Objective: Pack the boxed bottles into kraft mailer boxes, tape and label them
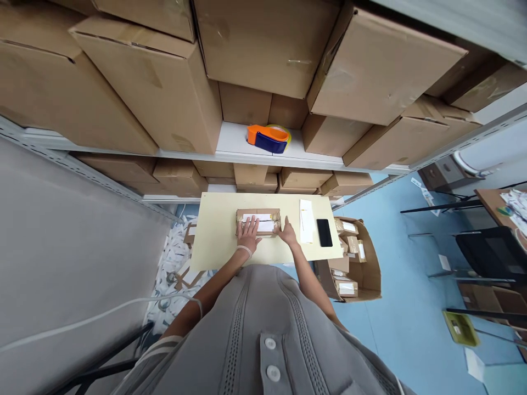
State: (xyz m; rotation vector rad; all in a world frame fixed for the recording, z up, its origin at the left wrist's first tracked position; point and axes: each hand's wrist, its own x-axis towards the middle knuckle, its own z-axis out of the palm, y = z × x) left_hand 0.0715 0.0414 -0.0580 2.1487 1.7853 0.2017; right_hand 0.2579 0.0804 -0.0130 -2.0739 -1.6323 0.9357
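A small brown cardboard parcel [263,214] with a white label [265,225] lies on the pale yellow table [218,241]. My left hand [248,233] rests flat on the parcel's left part, fingers stretched out over the label. At the parcel's right end, my right hand [287,232] touches its edge with fingers extended. Neither hand grips anything.
A white paper strip [306,220] and a black phone [324,232] lie right of the parcel. An open carton [368,269] with several labelled parcels stands on the blue floor at right. An orange-and-blue tape dispenser [268,137] sits on the shelf among large cardboard boxes. White scraps litter the floor at left.
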